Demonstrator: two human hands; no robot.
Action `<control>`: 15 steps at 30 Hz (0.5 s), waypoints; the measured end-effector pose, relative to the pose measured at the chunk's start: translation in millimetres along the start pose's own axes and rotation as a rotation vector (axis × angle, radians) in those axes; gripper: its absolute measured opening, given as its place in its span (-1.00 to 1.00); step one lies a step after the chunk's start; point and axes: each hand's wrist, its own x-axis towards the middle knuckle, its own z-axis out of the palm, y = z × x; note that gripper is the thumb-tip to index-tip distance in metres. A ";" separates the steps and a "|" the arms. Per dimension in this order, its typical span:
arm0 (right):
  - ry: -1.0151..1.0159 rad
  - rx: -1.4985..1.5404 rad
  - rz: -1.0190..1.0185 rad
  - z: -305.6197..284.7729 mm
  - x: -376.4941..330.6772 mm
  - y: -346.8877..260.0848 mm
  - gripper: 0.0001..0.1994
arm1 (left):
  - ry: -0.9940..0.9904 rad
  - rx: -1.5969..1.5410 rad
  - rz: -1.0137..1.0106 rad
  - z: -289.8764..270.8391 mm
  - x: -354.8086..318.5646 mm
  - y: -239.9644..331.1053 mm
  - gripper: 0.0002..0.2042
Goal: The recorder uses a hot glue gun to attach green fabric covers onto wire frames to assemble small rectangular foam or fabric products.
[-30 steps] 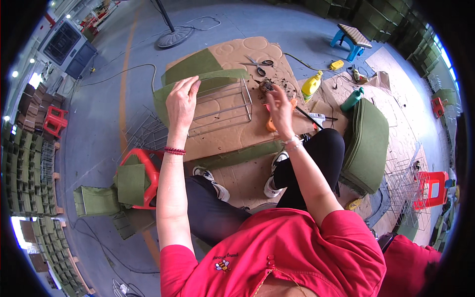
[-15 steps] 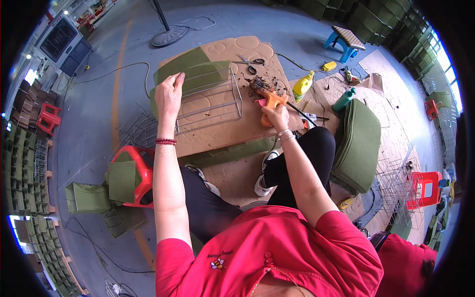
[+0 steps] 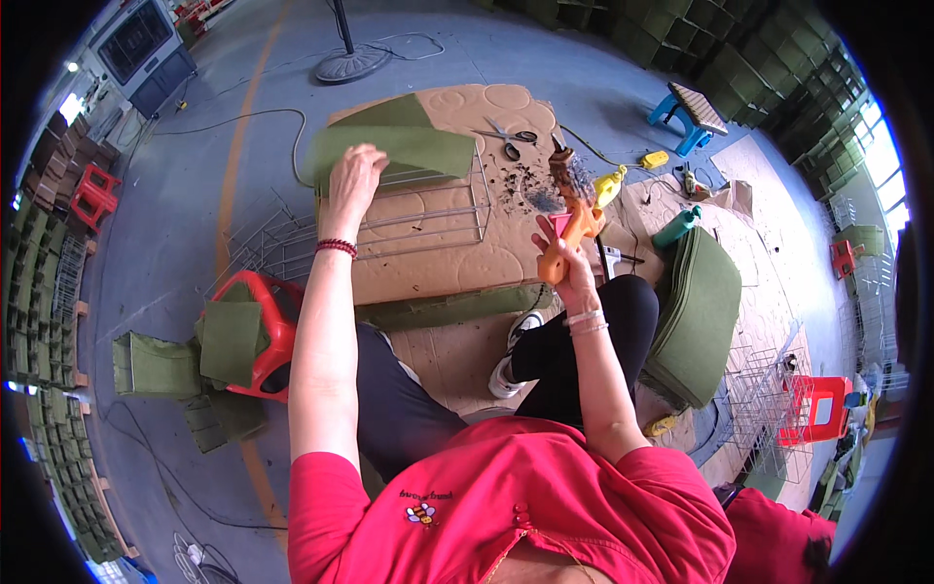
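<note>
We have before us a brown cardboard worktop (image 3: 428,273); on its left part, a rectangular silver wire frame (image 3: 436,211); across the frame's far side, a green felt sheet (image 3: 418,148); right of that sheet, black-handled metal scissors (image 3: 506,135); at our right, a green felt stack (image 3: 696,321), a teal plastic bottle (image 3: 674,229) just beyond it; at our left, a red plastic stool (image 3: 278,336).

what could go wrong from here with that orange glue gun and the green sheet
Dark residue on the orange glue gun in the right hand could flake onto the green sheet. If its tip is hot, it might burn the left hand by the sheet. The scissors, lying open on the cardboard, could nick a reaching hand.
</note>
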 end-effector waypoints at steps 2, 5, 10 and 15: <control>-0.027 0.049 0.010 10.4 -9.9 4.2 -0.35 | 0.137 0.064 0.090 4.4 7.3 -0.9 -0.77; -0.086 0.136 0.033 23.4 -18.6 2.9 -0.29 | -0.104 0.052 -0.006 4.6 -0.4 -8.1 -0.78; -0.129 0.053 0.037 42.4 -23.3 -9.3 -0.18 | 0.002 0.117 0.047 0.4 0.4 -3.4 -0.85; -0.181 0.118 0.013 58.7 -30.4 -22.3 -0.23 | 0.014 0.063 -0.068 1.9 -9.4 1.4 -0.87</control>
